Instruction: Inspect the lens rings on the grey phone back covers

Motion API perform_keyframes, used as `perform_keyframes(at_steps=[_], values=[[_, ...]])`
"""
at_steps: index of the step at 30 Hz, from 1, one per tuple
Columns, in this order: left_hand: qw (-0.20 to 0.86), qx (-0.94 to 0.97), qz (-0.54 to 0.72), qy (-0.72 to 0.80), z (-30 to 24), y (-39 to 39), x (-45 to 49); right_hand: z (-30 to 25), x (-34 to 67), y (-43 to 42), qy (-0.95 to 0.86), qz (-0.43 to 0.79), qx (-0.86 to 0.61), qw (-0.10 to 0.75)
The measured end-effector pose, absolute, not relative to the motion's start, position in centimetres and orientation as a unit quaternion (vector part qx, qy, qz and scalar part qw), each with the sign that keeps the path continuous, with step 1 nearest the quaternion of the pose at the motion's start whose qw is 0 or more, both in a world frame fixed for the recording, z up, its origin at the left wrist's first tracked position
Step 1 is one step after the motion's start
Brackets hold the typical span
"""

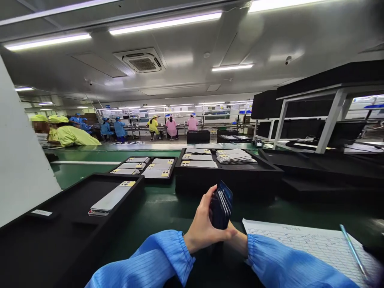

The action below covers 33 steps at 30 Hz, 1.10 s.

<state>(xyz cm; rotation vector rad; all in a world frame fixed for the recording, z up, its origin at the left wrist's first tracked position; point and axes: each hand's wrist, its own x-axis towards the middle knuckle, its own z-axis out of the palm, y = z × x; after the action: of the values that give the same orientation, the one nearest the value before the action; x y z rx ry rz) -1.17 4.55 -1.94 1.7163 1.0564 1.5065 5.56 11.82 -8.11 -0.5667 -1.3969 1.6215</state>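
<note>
Both of my hands hold a small stack of dark phone-shaped panels upright above the green bench. My left hand wraps round the stack from the left, fingers curled over its top edge. My right hand is mostly hidden behind and under the stack, and only its wrist and heel show. Both arms wear blue sleeves.
A black tray at the near left holds a stack of silver panels. More black trays with silver panels sit ahead. A printed form with a pen lies at the right. Other workers sit far off.
</note>
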Motion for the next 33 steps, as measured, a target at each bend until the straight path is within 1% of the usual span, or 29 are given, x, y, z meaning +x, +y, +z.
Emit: perform_keyframes(at_steps=[4, 9, 14, 19, 24, 33], values=[[0.341, 0.615, 0.591, 0.396, -2.0, 5.4, -1.9, -7.6, 5.6, 11.9, -0.534, 0.675, -0.27, 0.431], [0.375, 0.604, 0.6, 0.367, -2.1, 6.4, -3.4, -6.2, 5.6, 11.9, -0.544, 0.689, -0.258, 0.404], [0.377, 0.608, 0.601, 0.358, -2.2, 7.4, -4.8, -4.6, 7.6, 12.7, -0.613, 0.689, -0.197, 0.333], [0.381, 0.594, 0.604, 0.371, -2.0, 7.8, -5.8, -4.1, 9.5, 12.2, -0.697, 0.638, -0.168, 0.281], [0.377, 0.579, 0.608, 0.391, -2.1, 8.0, -6.3, -4.5, 9.2, 11.7, -0.728, 0.601, -0.17, 0.282], [0.387, 0.57, 0.603, 0.403, -2.3, 8.1, -6.3, -4.8, 9.3, 12.0, -0.716, 0.61, -0.168, 0.293]])
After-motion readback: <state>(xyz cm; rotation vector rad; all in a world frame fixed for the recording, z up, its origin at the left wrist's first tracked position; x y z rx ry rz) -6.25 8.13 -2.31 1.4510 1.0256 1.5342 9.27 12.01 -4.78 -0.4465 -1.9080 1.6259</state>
